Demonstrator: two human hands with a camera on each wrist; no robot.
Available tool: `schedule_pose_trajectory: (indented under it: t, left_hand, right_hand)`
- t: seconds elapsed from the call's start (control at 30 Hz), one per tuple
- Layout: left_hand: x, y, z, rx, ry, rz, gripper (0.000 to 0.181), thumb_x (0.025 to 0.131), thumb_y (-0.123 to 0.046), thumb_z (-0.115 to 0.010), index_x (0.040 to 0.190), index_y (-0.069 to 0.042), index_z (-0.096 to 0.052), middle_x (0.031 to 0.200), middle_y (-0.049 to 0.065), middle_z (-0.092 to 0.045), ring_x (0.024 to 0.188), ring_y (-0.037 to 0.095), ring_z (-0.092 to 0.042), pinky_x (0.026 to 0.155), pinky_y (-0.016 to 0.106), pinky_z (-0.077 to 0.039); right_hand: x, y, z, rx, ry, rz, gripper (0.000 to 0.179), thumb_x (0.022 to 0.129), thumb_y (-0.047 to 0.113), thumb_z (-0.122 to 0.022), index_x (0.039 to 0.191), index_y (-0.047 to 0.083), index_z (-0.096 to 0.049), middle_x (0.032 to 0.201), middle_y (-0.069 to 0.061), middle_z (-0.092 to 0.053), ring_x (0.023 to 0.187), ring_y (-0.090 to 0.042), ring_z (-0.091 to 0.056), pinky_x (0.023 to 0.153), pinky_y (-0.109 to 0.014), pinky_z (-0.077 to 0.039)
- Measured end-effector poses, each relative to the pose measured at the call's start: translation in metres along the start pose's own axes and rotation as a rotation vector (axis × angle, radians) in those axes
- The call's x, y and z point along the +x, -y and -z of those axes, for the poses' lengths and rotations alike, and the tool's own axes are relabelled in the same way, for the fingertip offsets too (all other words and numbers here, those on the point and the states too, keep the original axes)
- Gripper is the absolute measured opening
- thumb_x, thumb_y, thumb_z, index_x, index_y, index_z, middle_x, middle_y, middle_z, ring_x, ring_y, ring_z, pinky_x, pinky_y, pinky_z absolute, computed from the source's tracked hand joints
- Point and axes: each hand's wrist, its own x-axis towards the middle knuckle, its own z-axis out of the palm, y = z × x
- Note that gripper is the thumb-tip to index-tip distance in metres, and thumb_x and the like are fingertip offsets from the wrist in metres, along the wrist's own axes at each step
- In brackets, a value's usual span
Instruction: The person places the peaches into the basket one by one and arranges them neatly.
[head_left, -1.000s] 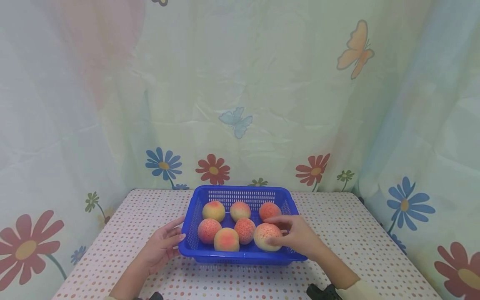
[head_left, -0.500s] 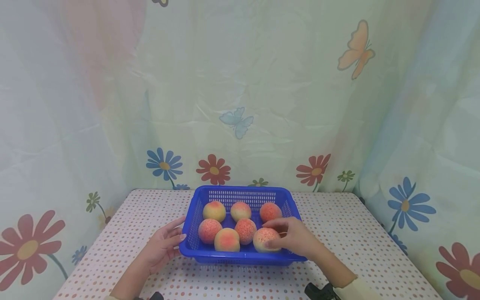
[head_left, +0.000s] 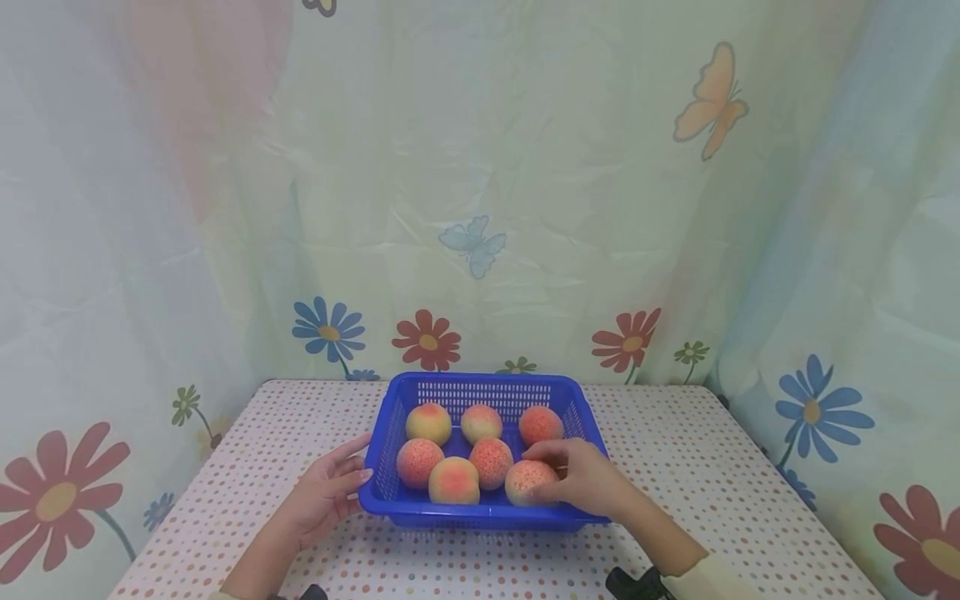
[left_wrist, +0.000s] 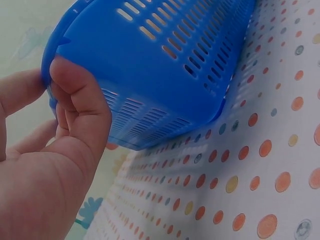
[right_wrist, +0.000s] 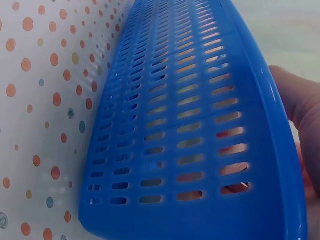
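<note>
A blue plastic basket [head_left: 487, 518] stands on the dotted table, with several yellow-and-red peaches inside. At its left side, my left hand [head_left: 327, 492] holds the rim near the front corner; the left wrist view shows that hand's [left_wrist: 60, 150] bent thumb and fingers against the edge. My right hand [head_left: 588, 479] reaches over the right rim and grips a speckled peach [head_left: 528, 482] in the front right corner. Beside that peach are a redder speckled peach [head_left: 491, 463] and a yellow peach [head_left: 454, 481]. The right wrist view mostly shows the basket's slotted wall [right_wrist: 165, 125], hiding the gripped peach's outline.
More peaches lie along the back, among them a red peach [head_left: 541, 425] near the right hand and a yellow one [head_left: 428, 424] at the left. A dotted cloth [head_left: 675, 467] covers the table. Flowered curtains [head_left: 480, 167] hang behind and on both sides.
My right hand has moved slightly left and down with the speckled peach, which sits lower in the basket. The left hand and the basket look unchanged.
</note>
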Motion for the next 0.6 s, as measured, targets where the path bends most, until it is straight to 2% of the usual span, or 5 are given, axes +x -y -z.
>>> schedule_pose_trajectory:
  t: [0.23,0.33,0.4,0.47,0.6]
  left_hand:
    - [0.004,0.002,0.002,0.016,0.003,-0.011,0.077,0.102,-0.017,-0.064,0.164,-0.011,-0.019,0.134,0.014,-0.061,0.114,0.024,-0.070,0.096,0.039,-0.060]
    - [0.004,0.002,0.003,0.059,0.002,-0.010,0.077,0.102,-0.019,-0.064,0.164,-0.011,-0.019,0.135,0.016,-0.059,0.114,0.025,-0.070,0.097,0.040,-0.060]
    - [0.003,0.001,0.006,0.120,-0.008,-0.017,0.076,0.102,-0.022,-0.063,0.163,-0.011,-0.021,0.132,0.017,-0.058,0.111,0.026,-0.070,0.095,0.041,-0.061]
    - [0.004,0.000,0.010,0.204,-0.044,-0.034,0.071,0.103,-0.024,-0.062,0.162,-0.010,-0.026,0.126,0.016,-0.059,0.105,0.025,-0.070,0.091,0.040,-0.062]
    - [0.006,-0.002,0.024,0.405,-0.205,-0.089,0.057,0.103,-0.027,-0.061,0.155,-0.011,-0.042,0.115,0.018,-0.060,0.093,0.024,-0.069,0.080,0.036,-0.063]
  right_hand:
    - [0.000,0.002,0.002,0.057,-0.075,-0.014,0.035,0.088,0.027,-0.082,0.116,0.007,-0.074,0.115,-0.011,-0.075,0.112,-0.029,-0.071,0.093,-0.040,-0.061]
    - [-0.003,0.001,0.005,0.086,-0.127,-0.017,0.033,0.091,0.027,-0.079,0.117,0.006,-0.075,0.116,-0.011,-0.075,0.113,-0.029,-0.071,0.093,-0.039,-0.061]
    - [-0.006,0.000,0.010,0.098,-0.170,-0.016,0.032,0.093,0.027,-0.077,0.116,0.006,-0.074,0.117,-0.011,-0.075,0.113,-0.029,-0.071,0.092,-0.038,-0.062]
    - [-0.008,-0.001,0.016,0.103,-0.223,-0.029,0.032,0.093,0.029,-0.076,0.117,0.007,-0.074,0.118,-0.010,-0.075,0.114,-0.028,-0.071,0.093,-0.036,-0.061]
    - [-0.014,-0.007,0.035,0.052,-0.351,-0.053,0.035,0.094,0.035,-0.074,0.119,0.010,-0.073,0.119,-0.008,-0.075,0.115,-0.029,-0.071,0.094,-0.039,-0.061]
